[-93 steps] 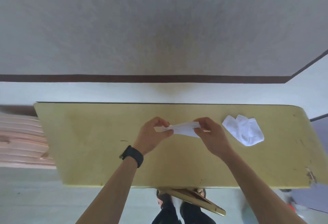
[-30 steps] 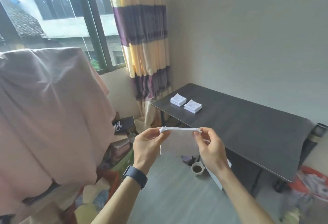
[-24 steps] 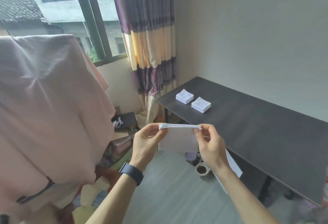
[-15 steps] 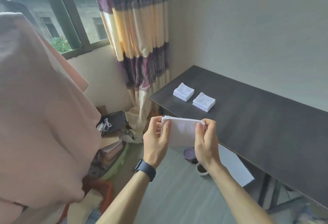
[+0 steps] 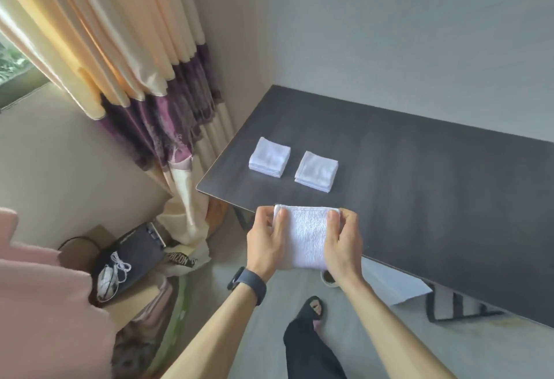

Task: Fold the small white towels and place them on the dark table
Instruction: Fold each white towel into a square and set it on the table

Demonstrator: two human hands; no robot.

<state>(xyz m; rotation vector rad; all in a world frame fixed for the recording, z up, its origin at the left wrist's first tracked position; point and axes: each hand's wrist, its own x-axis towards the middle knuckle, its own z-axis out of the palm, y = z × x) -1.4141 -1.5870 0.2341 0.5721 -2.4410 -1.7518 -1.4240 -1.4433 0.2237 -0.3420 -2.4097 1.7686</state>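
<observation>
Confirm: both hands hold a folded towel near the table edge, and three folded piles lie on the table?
Not three: the head view shows two piles, left pile and right pile, on the table. The left hand and right hand do hold the towel near its edge.

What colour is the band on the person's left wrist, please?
Black, or very dark, on the wrist band in the head view.

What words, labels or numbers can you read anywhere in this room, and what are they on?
"...IZON", upside down, first letters unclear, on a pale bag beside the curtain.
No text shows on the held towel, black box or wristwatch.
</observation>
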